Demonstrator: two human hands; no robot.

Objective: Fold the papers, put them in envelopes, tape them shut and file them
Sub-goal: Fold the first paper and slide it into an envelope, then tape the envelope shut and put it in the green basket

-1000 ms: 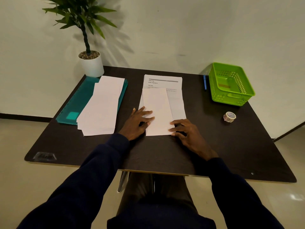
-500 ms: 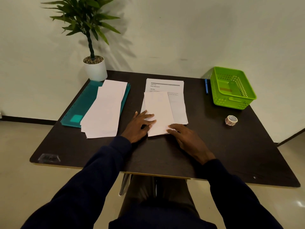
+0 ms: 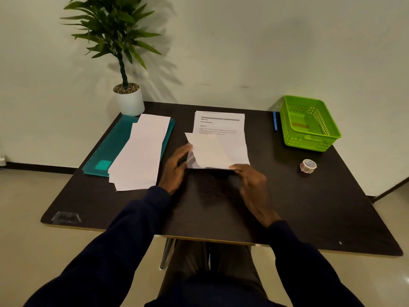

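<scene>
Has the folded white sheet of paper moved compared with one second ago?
Yes. The folded white sheet, flat before, is now lifted and turned, its near edge drawn back to the near edge of the printed paper stack.

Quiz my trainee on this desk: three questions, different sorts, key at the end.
1. True or false: the tape roll lies on the table, outside the green basket.
2. The envelope stack rests on: A the teal folder, B the floor, C the plant pot.
3. What is the right hand pinching?
Key: 1 true; 2 A; 3 the folded paper, at its near edge.
</scene>
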